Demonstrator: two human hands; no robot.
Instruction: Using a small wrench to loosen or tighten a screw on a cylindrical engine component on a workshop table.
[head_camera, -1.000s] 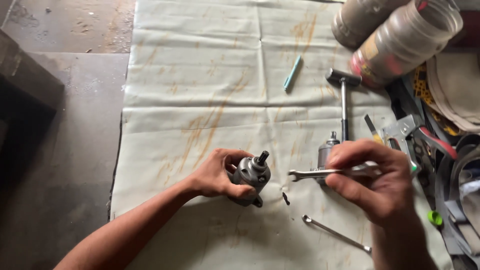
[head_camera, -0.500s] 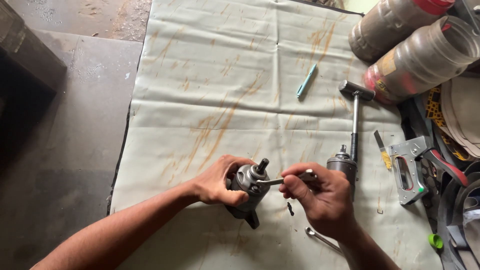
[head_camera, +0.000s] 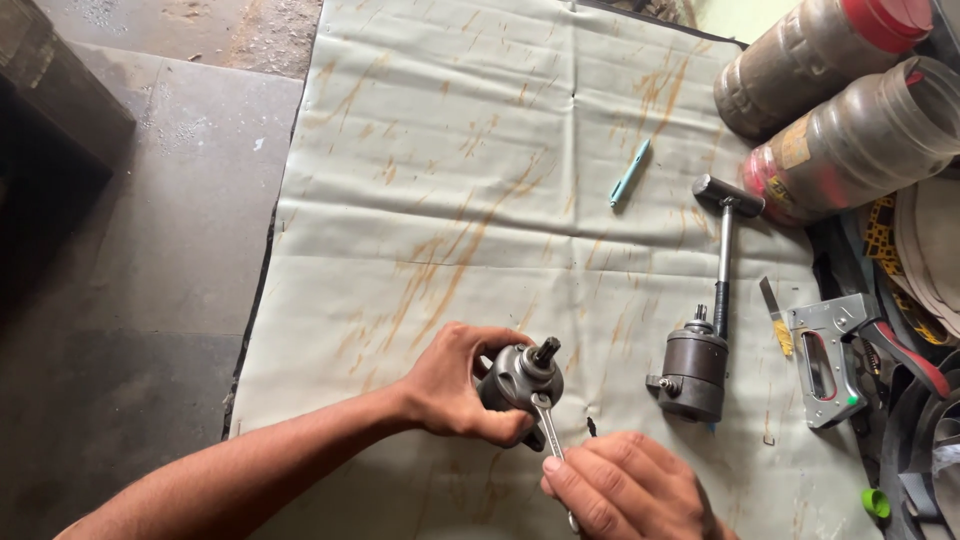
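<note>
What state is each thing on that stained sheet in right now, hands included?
Left hand: gripping the round metal part.
Right hand: holding a wrench set on that part.
Grey cylinder: standing upright.
Hammer: lying flat.
Pen: lying flat.
Staple gun: lying untouched.
Two jars: lying on their sides.

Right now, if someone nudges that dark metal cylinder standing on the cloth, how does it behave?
The cylinder looks like solid metal, so probably heavy for its size. It stands upright on a broad base, so likely slides before tipping. The cloth may drag on it.

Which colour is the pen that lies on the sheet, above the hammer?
The pen is teal, or light blue-green. The head view shows it.
</note>
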